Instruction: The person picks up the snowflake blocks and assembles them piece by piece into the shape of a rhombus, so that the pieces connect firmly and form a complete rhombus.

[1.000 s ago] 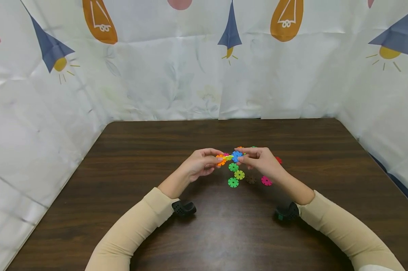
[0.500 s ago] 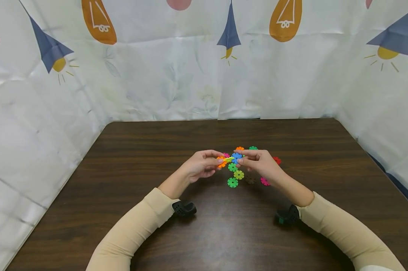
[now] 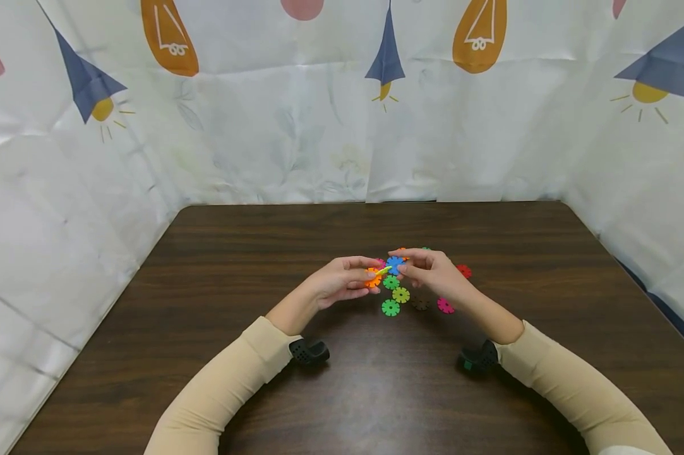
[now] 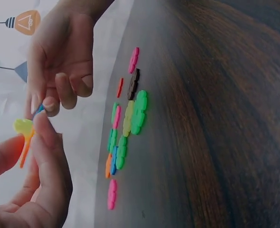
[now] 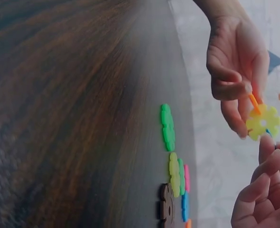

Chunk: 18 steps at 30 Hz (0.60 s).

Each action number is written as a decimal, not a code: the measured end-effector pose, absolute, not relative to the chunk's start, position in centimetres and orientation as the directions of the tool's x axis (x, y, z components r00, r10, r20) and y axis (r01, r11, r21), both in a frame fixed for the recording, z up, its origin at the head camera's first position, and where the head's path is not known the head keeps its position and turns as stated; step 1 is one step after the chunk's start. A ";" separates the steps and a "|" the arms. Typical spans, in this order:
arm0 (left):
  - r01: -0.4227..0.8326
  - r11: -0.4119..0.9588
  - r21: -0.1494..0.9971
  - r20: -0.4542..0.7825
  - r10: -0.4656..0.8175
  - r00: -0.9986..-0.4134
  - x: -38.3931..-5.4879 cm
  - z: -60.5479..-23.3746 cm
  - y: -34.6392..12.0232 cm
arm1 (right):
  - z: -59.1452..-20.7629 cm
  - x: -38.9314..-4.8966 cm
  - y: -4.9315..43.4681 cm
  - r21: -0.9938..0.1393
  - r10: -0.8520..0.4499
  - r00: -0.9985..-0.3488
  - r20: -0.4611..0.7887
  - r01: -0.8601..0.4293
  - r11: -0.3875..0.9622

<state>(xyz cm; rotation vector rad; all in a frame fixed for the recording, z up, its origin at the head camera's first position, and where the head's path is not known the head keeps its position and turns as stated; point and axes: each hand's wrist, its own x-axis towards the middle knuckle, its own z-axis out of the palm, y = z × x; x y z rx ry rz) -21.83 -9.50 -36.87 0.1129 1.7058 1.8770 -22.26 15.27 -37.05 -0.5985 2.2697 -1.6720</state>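
Observation:
My left hand (image 3: 340,279) pinches an orange notched snowflake disc (image 3: 372,278) between thumb and fingertips. With thumb and index finger, my right hand (image 3: 434,270) holds a blue snowflake disc (image 3: 395,265). Between them is a yellow snowflake disc (image 5: 267,122), its flat face showing in the right wrist view. The orange disc sits edge-on in one side of it, and the blue one meets its opposite side at my right fingertips. In both wrist views this group is held above the table; fingers cover much of the blue disc.
Loose snowflake discs lie on the dark wooden table (image 3: 251,253) beneath and around the hands: green (image 3: 391,308), yellow-green (image 3: 401,295), brown (image 3: 420,304), pink (image 3: 446,306), red (image 3: 463,271) and several others. A patterned white cloth (image 3: 296,139) hangs behind the table.
The two hands have come slightly closer together, with the left shifting a little right. The blue and orange discs now stand nearer each other, the yellow one still between them.

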 end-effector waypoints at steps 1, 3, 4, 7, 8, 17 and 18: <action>-0.367 0.002 0.930 -0.322 0.486 -0.813 -21.8 -36.8 -9.5 | -37.1 -22.3 15.2 -0.950 -0.474 -0.880 0.036 -0.179 0.258; -0.366 0.006 0.931 -0.317 0.510 -0.799 -21.7 -36.7 -9.4 | -37.1 -22.3 15.1 -0.946 -0.484 -0.874 0.039 -0.188 0.264; -0.361 0.008 0.933 -0.312 0.521 -0.794 -21.7 -36.7 -9.4 | -37.1 -22.3 15.1 -0.944 -0.490 -0.871 0.042 -0.195 0.266; -0.360 0.010 0.933 -0.308 0.537 -0.785 -21.5 -36.5 -9.2 | -37.2 -22.2 14.9 -0.935 -0.511 -0.858 0.057 -0.226 0.275; -0.362 0.009 0.932 -0.309 0.539 -0.783 -21.4 -36.5 -9.2 | -37.2 -22.2 14.8 -0.930 -0.520 -0.852 0.064 -0.240 0.277; -0.363 0.013 0.932 -0.319 0.508 -0.800 -21.5 -36.5 -9.2 | -37.2 -23.1 15.8 -0.858 -0.526 -0.845 0.097 -0.339 0.386; -0.363 0.014 0.932 -0.321 0.501 -0.804 -21.5 -36.5 -9.2 | -37.2 -23.4 16.1 -0.846 -0.523 -0.846 0.103 -0.351 0.401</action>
